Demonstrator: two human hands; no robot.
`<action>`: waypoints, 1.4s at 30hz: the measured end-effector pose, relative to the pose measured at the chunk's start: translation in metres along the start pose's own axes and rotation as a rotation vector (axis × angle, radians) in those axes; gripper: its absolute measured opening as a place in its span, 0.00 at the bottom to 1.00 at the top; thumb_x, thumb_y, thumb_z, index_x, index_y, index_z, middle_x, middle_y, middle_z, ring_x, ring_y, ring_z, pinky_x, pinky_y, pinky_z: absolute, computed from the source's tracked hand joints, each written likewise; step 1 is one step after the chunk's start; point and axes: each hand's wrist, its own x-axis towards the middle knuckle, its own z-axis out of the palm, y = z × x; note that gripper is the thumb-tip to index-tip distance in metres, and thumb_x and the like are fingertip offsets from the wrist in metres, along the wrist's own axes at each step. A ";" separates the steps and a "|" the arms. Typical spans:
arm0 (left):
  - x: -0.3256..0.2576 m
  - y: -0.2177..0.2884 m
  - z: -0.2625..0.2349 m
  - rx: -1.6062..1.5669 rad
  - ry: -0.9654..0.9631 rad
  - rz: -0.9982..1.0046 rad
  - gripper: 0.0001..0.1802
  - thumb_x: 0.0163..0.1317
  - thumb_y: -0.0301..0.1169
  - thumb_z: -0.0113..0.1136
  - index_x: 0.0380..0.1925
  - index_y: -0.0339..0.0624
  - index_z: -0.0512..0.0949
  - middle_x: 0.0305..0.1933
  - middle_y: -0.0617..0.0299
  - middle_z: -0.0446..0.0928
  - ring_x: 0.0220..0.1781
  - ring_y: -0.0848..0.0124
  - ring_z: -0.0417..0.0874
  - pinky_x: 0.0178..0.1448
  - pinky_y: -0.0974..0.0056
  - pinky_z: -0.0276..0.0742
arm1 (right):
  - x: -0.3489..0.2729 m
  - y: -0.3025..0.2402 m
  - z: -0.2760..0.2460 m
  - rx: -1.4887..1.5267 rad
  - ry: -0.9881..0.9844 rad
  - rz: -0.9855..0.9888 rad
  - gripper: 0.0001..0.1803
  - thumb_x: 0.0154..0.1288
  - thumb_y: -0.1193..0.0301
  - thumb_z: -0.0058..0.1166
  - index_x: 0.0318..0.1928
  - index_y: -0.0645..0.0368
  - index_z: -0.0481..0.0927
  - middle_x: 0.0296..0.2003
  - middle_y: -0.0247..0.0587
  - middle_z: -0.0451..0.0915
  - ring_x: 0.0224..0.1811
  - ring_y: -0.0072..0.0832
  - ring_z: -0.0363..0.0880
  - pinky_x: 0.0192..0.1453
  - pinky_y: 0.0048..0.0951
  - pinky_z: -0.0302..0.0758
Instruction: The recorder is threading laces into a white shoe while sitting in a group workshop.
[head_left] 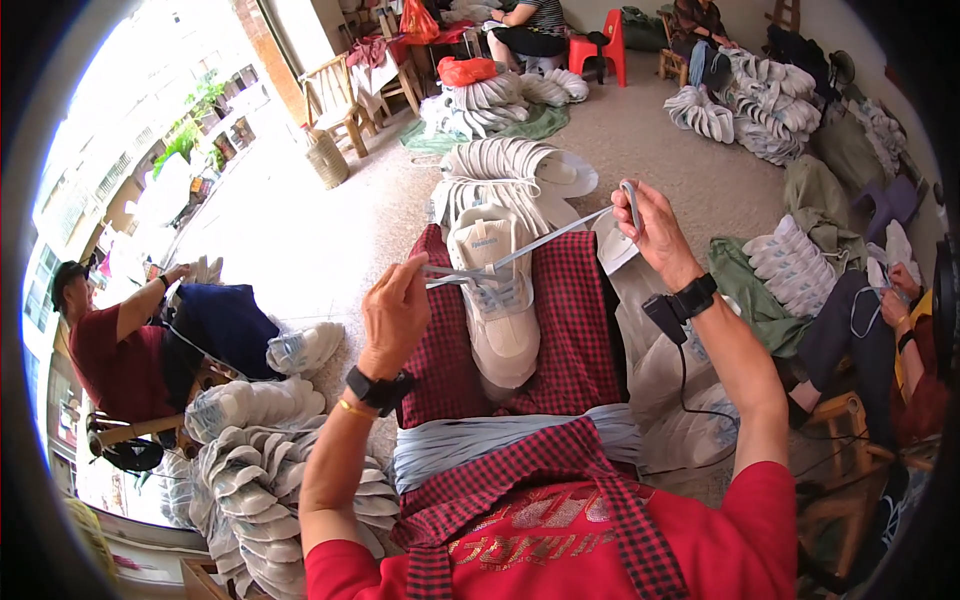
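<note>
Your left hand (394, 312) pinches grey-blue lace (553, 239) at the left of the cream shoe (503, 345) on your checked apron (578, 330); your right hand (655, 232), farther right, clamps a stretch running straight from the shoe

Workshop with heaped shoe uppers (250, 500)

Strong daylight admitted from L; outdoor bldgs (75, 205) overexposed, near-white. Floor (305, 235) on that side washed out by glare, toned down to gray farther R. R side left dimmer, w/ soft shadows. Shoe (503, 345) at ctr evenly lit, fairly sharp. Straight lines bent near rim; all 4 corners blacked out by fisheye vignette. Far bkgd softened, detail lost.
</note>
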 end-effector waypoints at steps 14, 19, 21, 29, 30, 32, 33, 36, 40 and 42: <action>-0.014 0.005 0.019 -0.406 -0.065 -0.618 0.10 0.73 0.29 0.45 0.45 0.35 0.72 0.30 0.55 0.81 0.21 0.72 0.81 0.23 0.68 0.76 | -0.018 -0.048 -0.035 0.035 0.060 -0.116 0.08 0.76 0.68 0.48 0.47 0.59 0.76 0.37 0.33 0.75 0.33 0.16 0.71 0.26 0.14 0.66; -0.016 0.018 0.022 -0.389 -0.214 -0.644 0.12 0.69 0.29 0.55 0.48 0.34 0.75 0.36 0.57 0.83 0.26 0.73 0.85 0.25 0.69 0.78 | 0.002 -0.087 -0.087 0.033 0.245 -0.207 0.09 0.74 0.71 0.51 0.46 0.64 0.77 0.35 0.33 0.74 0.32 0.17 0.70 0.26 0.15 0.65; -0.017 0.017 0.026 -0.399 -0.196 -0.605 0.10 0.66 0.27 0.57 0.44 0.34 0.76 0.35 0.55 0.83 0.27 0.71 0.85 0.28 0.67 0.79 | 0.013 -0.114 -0.131 0.105 0.106 -0.312 0.08 0.72 0.73 0.52 0.45 0.66 0.78 0.34 0.32 0.73 0.31 0.17 0.70 0.26 0.15 0.65; -0.012 0.008 0.018 -0.010 -0.025 -0.222 0.09 0.60 0.26 0.62 0.41 0.37 0.80 0.40 0.53 0.80 0.40 0.62 0.84 0.46 0.62 0.79 | 0.027 -0.078 -0.138 -0.467 0.417 -0.222 0.13 0.69 0.73 0.53 0.52 0.64 0.76 0.45 0.40 0.80 0.32 0.20 0.78 0.29 0.18 0.72; -0.010 0.005 0.018 -0.013 -0.014 -0.228 0.09 0.60 0.26 0.62 0.41 0.37 0.80 0.40 0.53 0.80 0.40 0.62 0.84 0.46 0.62 0.79 | 0.023 -0.061 -0.120 -0.736 0.305 -0.161 0.16 0.68 0.73 0.53 0.55 0.63 0.75 0.51 0.43 0.80 0.36 0.21 0.81 0.32 0.19 0.75; -0.006 -0.003 0.021 0.008 0.011 -0.104 0.09 0.62 0.28 0.61 0.42 0.37 0.81 0.43 0.53 0.80 0.41 0.61 0.83 0.45 0.60 0.79 | 0.016 -0.030 -0.052 -1.043 0.281 -0.239 0.21 0.64 0.76 0.55 0.58 0.57 0.75 0.60 0.41 0.77 0.45 0.24 0.84 0.38 0.24 0.81; -0.005 -0.003 0.024 -0.064 -0.055 -0.195 0.10 0.64 0.29 0.60 0.40 0.35 0.81 0.41 0.52 0.80 0.42 0.59 0.82 0.45 0.58 0.79 | 0.010 -0.020 -0.022 -1.044 0.176 -0.286 0.24 0.60 0.79 0.54 0.59 0.56 0.76 0.61 0.42 0.75 0.50 0.28 0.82 0.45 0.30 0.81; 0.005 -0.005 0.018 -0.141 -0.260 -0.236 0.09 0.61 0.31 0.62 0.32 0.36 0.82 0.35 0.51 0.80 0.41 0.53 0.81 0.48 0.55 0.78 | -0.006 -0.005 0.056 -1.388 -0.249 -0.703 0.30 0.51 0.86 0.51 0.58 0.53 0.76 0.61 0.43 0.74 0.61 0.40 0.73 0.64 0.40 0.73; 0.014 -0.008 0.014 -0.243 -0.374 -0.311 0.12 0.61 0.33 0.63 0.33 0.32 0.83 0.30 0.50 0.83 0.32 0.63 0.85 0.40 0.60 0.80 | -0.019 0.009 0.107 -1.258 -0.532 -0.601 0.20 0.47 0.88 0.51 0.41 0.57 0.80 0.46 0.43 0.75 0.54 0.43 0.71 0.62 0.40 0.72; 0.012 -0.006 0.014 -0.258 -0.387 -0.344 0.12 0.61 0.33 0.64 0.33 0.32 0.84 0.29 0.50 0.83 0.32 0.65 0.85 0.40 0.61 0.80 | -0.030 0.014 0.106 -1.257 -0.597 -0.556 0.14 0.47 0.87 0.53 0.35 0.59 0.80 0.42 0.42 0.73 0.50 0.43 0.71 0.57 0.39 0.72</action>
